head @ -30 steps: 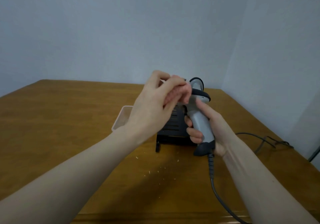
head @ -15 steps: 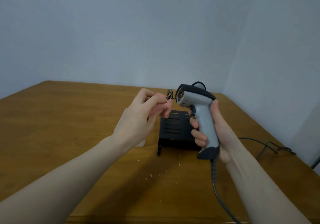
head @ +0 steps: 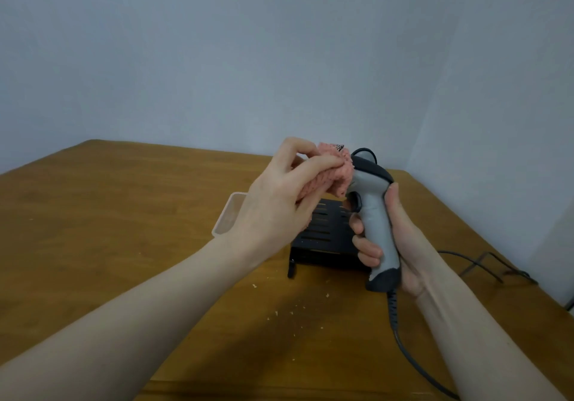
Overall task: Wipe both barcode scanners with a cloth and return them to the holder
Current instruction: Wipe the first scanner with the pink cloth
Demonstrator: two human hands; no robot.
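Note:
My right hand (head: 400, 242) grips the handle of a grey barcode scanner (head: 374, 214) with a black head and base, held upright above the table. My left hand (head: 279, 202) holds a bunched pink cloth (head: 329, 174) pressed against the front of the scanner's head. Behind both hands a black slotted holder (head: 326, 239) stands on the wooden table (head: 124, 230). The scanner's grey cable (head: 403, 348) hangs down from its base toward the table's front edge. A second scanner does not show in this view.
A clear shallow plastic tray (head: 228, 214) lies left of the holder, partly behind my left wrist. Another dark cable (head: 484, 264) runs across the table at the right. Small light crumbs (head: 289, 310) dot the table in front of the holder. Walls close the back and right.
Half a second ago the cloth was held apart from the scanner's head. Now my left hand has brought it back against the head, and the scanner has turned slightly.

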